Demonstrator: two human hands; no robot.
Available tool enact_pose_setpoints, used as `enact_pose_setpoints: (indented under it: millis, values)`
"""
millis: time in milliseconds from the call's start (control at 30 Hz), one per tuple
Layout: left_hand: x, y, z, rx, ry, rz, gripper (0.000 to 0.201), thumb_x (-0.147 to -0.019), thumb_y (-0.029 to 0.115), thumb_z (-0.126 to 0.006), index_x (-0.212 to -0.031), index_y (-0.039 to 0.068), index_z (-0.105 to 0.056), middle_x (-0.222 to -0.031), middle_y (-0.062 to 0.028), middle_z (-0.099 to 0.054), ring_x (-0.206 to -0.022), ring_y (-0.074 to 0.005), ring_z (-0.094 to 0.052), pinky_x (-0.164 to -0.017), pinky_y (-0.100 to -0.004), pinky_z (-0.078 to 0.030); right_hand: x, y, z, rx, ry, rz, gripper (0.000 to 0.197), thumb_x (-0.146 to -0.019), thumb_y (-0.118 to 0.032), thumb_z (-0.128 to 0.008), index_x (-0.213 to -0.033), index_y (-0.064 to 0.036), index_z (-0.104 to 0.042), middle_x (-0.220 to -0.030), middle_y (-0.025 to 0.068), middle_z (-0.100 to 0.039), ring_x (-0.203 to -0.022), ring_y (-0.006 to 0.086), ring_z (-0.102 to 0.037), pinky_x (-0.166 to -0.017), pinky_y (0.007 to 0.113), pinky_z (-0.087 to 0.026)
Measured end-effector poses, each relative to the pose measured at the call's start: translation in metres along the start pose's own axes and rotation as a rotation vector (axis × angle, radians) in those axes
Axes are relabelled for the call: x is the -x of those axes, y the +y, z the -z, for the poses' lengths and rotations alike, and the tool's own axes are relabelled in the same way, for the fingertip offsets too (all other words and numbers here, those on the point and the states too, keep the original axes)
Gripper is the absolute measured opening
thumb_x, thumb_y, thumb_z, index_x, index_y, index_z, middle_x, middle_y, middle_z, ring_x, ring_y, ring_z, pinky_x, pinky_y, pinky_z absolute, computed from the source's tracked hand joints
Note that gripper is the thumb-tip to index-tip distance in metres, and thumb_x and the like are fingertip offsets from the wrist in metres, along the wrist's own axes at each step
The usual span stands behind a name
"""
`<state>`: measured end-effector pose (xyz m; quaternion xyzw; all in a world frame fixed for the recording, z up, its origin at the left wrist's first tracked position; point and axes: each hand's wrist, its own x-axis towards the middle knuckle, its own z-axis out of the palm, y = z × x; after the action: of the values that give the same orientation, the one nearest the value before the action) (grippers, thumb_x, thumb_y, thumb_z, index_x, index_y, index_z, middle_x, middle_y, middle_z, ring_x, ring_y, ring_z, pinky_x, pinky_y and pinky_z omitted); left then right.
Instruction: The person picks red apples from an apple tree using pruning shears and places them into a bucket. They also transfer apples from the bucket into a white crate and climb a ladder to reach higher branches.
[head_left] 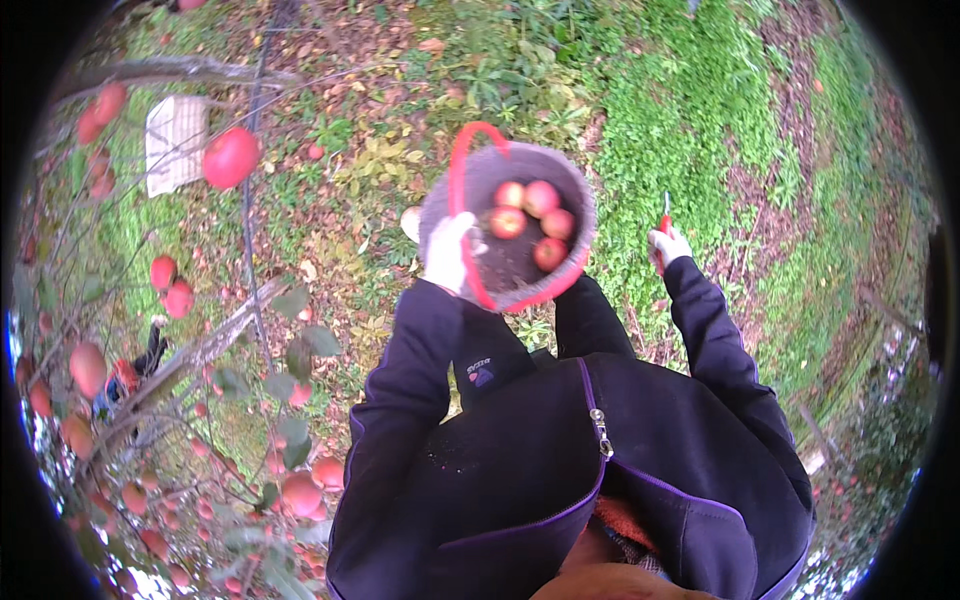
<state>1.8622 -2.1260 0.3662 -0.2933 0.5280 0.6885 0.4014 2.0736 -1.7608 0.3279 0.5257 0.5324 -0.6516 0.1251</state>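
My left hand [447, 256], in a white glove, is closed round the red handle [458, 175] of a grey round bucket [585, 205]. Several red apples [508, 222] lie inside it, mostly toward its right side; dark bottom shows beside them. Out to the right, my right hand [674, 246], also gloved in white, grips small red-handled clippers [665, 222] with the metal tip pointing away from me. Whether the blades are apart is too small to tell.
Apple branches [215, 345] with many red apples [231, 158] fill the left side. A pale striped sack [175, 145] lies on the ground at far left. Another person [128, 378] shows partly behind the branches. Fallen leaves and green plants [690, 120] cover the ground.
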Motion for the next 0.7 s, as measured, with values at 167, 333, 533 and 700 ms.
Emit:
enact_pose_setpoints:
  millis: [167,333,533,700]
  values:
    - [-0.087,0.006,0.071,0.109,0.152,-0.038,0.019,-0.083,0.019,-0.065,-0.094,0.009,-0.054,-0.078,-0.0037,-0.058,-0.067,-0.0171,-0.059,-0.064,-0.034,-0.052,0.037,0.078,0.028,0.132,0.27,-0.2,0.019,-0.079,-0.02,-0.064,-0.077,-0.0091,-0.049,-0.053,0.0017,-0.048,-0.038,0.0145,-0.043,-0.037,0.03,-0.034]
    - [-0.176,0.007,0.137,0.029,0.259,-0.071,0.022,-0.08,0.012,-0.067,-0.094,0.008,-0.051,-0.077,-0.0028,-0.055,-0.068,-0.016,-0.056,-0.059,-0.0288,-0.046,0.062,0.118,-0.03,0.348,0.248,-0.253,0.021,-0.08,-0.023,-0.065,-0.088,-0.007,-0.054,-0.064,0.0023,-0.054,-0.05,0.0122,-0.049,-0.047,0.03,-0.04]
    - [-0.217,0.022,0.219,0.217,0.402,0.056,0.022,-0.083,0.024,-0.064,-0.1,0.015,-0.054,-0.088,-0.0002,-0.054,-0.084,-0.0172,-0.053,-0.074,-0.04,-0.046,0.069,0.108,-0.11,0.184,-0.002,-0.314,0.028,-0.081,-0.017,-0.067,-0.103,-0.0073,-0.052,-0.066,0.0002,-0.05,-0.048,0.0102,-0.046,-0.044,0.027,-0.038]
    - [-0.181,0.036,0.251,0.191,0.467,0.086,0.04,-0.083,0.027,-0.065,-0.119,0.013,-0.052,-0.11,-0.0091,-0.055,-0.104,-0.0293,-0.054,-0.091,-0.048,-0.045,0.051,0.087,-0.167,0.159,-0.166,-0.332,0.036,-0.082,-0.007,-0.063,-0.113,-0.0037,-0.047,-0.071,0.0048,-0.05,-0.049,0.0122,-0.046,-0.044,0.026,-0.037]
